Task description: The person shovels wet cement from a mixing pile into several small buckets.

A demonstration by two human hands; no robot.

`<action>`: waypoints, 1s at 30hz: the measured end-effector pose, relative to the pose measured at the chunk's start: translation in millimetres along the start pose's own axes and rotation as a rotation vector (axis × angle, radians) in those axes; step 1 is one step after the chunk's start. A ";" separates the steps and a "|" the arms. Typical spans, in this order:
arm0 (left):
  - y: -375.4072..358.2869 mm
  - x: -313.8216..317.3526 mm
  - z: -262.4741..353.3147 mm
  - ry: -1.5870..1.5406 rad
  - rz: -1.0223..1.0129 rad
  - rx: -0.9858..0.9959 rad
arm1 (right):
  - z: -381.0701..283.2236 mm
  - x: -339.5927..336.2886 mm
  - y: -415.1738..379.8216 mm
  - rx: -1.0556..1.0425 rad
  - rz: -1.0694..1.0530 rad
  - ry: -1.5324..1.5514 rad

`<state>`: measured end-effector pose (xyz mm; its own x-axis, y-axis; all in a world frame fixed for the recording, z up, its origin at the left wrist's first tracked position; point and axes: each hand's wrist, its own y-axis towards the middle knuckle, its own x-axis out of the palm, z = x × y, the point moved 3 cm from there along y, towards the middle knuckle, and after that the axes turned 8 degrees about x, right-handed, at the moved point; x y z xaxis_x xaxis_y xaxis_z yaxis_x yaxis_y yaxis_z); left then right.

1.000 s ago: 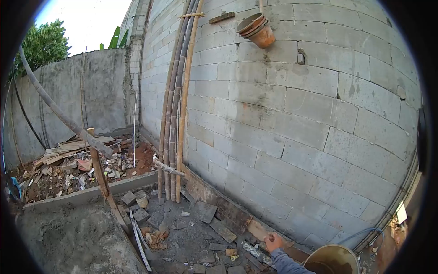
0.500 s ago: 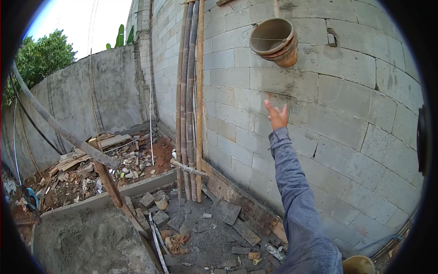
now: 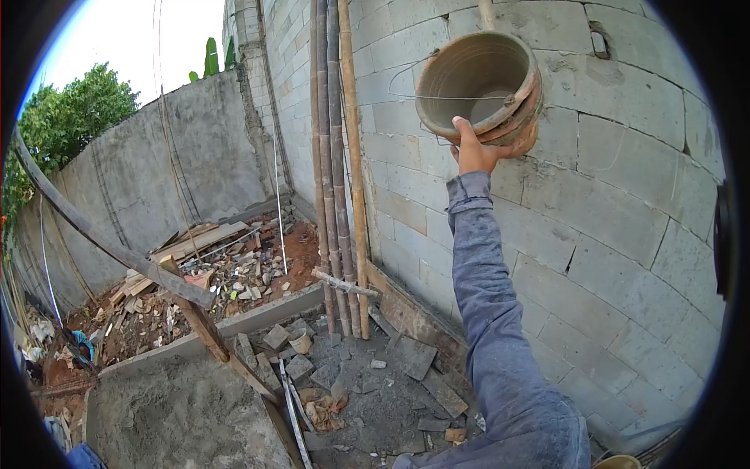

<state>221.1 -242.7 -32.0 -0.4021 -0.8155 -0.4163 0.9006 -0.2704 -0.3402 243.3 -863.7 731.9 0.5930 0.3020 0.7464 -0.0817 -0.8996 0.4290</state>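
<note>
Nested, mud-stained buckets (image 3: 480,82) with a thin wire handle are at the upper middle, tilted so that the open mouth faces the camera. My right hand (image 3: 483,150), in a grey-blue sleeve, reaches up from below and grips their lower rim, with the thumb at the front edge and the other fingers partly hidden beneath. Above the buckets a pole (image 3: 487,14) meets their far rim. No part of my left hand shows.
A block wall (image 3: 609,234) fills the right side. Upright bamboo poles (image 3: 336,172) stand left of the buckets. Broken blocks (image 3: 412,357) lie on the ground below. A curved grey pole (image 3: 109,234) crosses the left, near a rubble heap (image 3: 242,273).
My right hand has moved up from below the buckets and taken hold of their rim. The buckets now look larger and closer, and the view has shifted.
</note>
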 end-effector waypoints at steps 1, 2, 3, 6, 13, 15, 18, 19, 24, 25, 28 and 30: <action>-0.4 0.6 0.3 -0.003 -0.001 -0.005 | 0.5 0.7 -6.2 0.005 0.013 0.009; -0.2 0.5 -0.1 -0.009 -0.002 -0.009 | 2.5 -0.2 -10.9 0.004 0.027 0.015; -0.9 0.0 -0.3 -0.011 -0.003 -0.010 | 4.4 -1.1 -15.7 0.003 0.042 0.020; -5.0 -1.3 1.1 -0.023 -0.002 -0.022 | 13.0 -9.8 -29.8 0.078 0.078 0.052; -14.7 -6.8 -6.1 -0.046 0.006 -0.058 | 1.5 -31.7 -99.3 0.356 0.100 0.216; -15.7 -7.0 -7.4 -0.049 0.011 -0.069 | 10.7 -40.7 -107.4 0.371 0.105 0.198; -18.6 -8.1 -10.2 -0.063 0.025 -0.090 | 7.7 -50.9 -131.6 0.495 0.045 0.285; -19.7 -7.8 -11.5 -0.068 0.029 -0.097 | 2.7 -52.7 -141.2 0.539 0.001 0.338; -26.1 -8.3 -18.9 -0.093 0.051 -0.129 | -39.6 -32.2 -178.2 0.666 -0.138 0.635; -26.7 -8.7 -20.0 -0.097 0.052 -0.132 | -47.5 -21.1 -181.1 0.641 -0.156 0.683; -28.0 -7.9 -16.2 -0.110 0.051 -0.139 | -57.4 19.9 -178.5 0.674 -0.007 0.743; -31.6 -8.6 -15.0 -0.115 0.051 -0.143 | -63.6 52.4 -172.6 0.622 0.163 0.662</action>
<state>193.6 -219.5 -30.3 -0.3282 -0.8815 -0.3396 0.8834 -0.1590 -0.4409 237.5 -672.5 729.4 0.0175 0.1030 0.9945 0.4347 -0.8965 0.0852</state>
